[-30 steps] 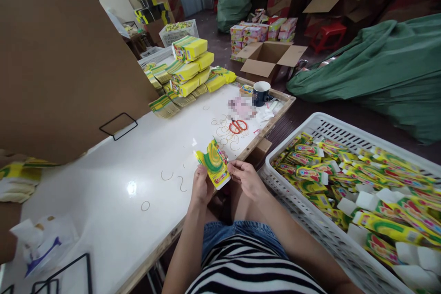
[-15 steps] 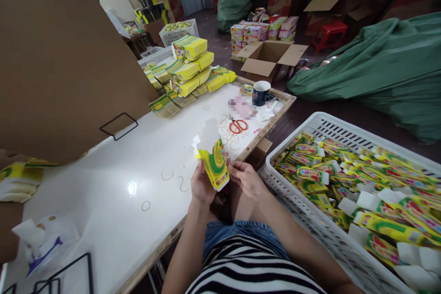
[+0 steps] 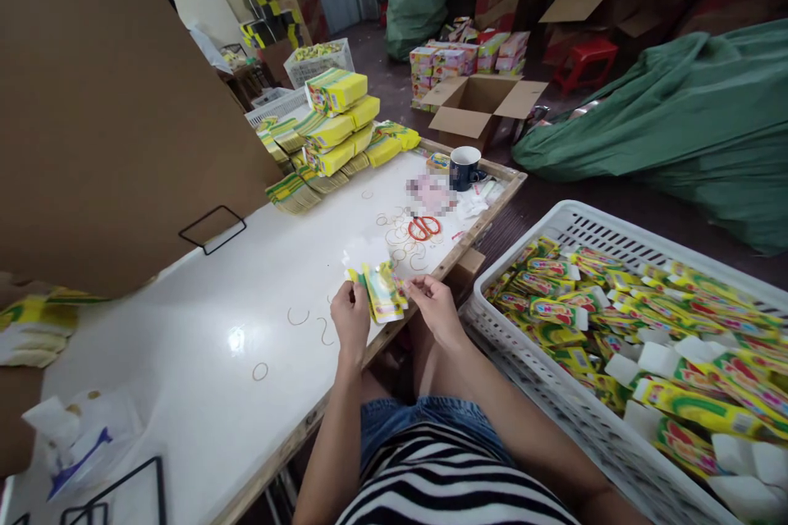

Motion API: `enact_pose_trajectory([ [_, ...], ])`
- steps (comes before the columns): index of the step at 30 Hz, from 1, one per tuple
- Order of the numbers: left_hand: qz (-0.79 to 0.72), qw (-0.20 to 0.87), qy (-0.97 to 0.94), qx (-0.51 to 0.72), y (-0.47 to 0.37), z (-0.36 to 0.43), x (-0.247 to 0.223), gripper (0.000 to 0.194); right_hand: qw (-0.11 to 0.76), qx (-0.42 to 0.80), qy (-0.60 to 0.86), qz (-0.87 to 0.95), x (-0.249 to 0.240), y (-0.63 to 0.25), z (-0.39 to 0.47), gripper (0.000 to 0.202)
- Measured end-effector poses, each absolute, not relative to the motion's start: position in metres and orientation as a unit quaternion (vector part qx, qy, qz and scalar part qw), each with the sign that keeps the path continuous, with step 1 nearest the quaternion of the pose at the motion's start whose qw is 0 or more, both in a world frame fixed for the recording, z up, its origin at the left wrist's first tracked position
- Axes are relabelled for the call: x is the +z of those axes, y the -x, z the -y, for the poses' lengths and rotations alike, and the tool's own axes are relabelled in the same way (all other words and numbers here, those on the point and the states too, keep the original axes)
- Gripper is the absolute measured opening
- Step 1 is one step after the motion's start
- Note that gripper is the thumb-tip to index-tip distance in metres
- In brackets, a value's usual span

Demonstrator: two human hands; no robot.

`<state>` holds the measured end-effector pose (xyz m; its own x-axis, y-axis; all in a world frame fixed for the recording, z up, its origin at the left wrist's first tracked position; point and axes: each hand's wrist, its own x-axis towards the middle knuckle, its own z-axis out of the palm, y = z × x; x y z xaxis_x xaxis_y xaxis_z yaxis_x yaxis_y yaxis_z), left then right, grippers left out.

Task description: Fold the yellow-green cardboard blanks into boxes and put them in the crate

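Observation:
Near the front edge of the white table (image 3: 203,369), yellow-and-green printed cartons (image 3: 382,292) are held between my two hands, their white flaps pointing away from me. My left hand (image 3: 350,316) is closed on their left side. The fingertips of my right hand (image 3: 434,308) pinch the right edge. Beyond the cartons lie thin loose rubber bands (image 3: 399,239) and red-handled scissors (image 3: 424,228). Stacks of similar yellow cartons (image 3: 345,127) stand at the table's far end.
A white plastic basket (image 3: 570,217) full of small printed boxes stands at my right. A dark mug (image 3: 464,170) is at the table's far right corner. Brown cardboard (image 3: 123,115) rises on the left. Past the table are an open carton (image 3: 477,98) and green sacks (image 3: 665,123).
The cartons have tilted and lie lower, flatter over the table edge. My left hand has moved slightly left and up, its fingers now curled over the cartons' side.

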<state>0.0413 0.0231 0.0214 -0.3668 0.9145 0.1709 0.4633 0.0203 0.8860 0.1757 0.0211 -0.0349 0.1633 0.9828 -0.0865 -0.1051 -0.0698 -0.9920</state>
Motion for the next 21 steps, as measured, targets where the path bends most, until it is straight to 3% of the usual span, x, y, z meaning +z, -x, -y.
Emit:
enact_pose_trajectory([
  [6,-0.629,0.284,-0.52,0.503,-0.05,-0.012,0.02,0.036,0.504,0.508,0.552,0.427,-0.028,-0.173,-0.034,0.055],
  [12,-0.665,0.247,-0.513,0.483,-0.039,-0.02,0.013,0.036,0.545,0.529,0.502,0.414,-0.033,-0.188,-0.041,0.041],
  [16,-0.716,0.186,-0.484,0.468,-0.023,-0.029,0.008,0.016,0.566,0.522,0.505,0.39,-0.036,-0.199,-0.039,0.043],
  [18,-0.726,0.156,-0.474,0.474,-0.019,-0.028,0.011,0.018,0.58,0.528,0.497,0.371,-0.033,-0.201,-0.034,0.041],
  [21,-0.648,0.27,-0.51,0.497,-0.021,-0.02,0.021,0.027,0.605,0.554,0.473,0.32,-0.021,-0.199,-0.023,0.039],
])
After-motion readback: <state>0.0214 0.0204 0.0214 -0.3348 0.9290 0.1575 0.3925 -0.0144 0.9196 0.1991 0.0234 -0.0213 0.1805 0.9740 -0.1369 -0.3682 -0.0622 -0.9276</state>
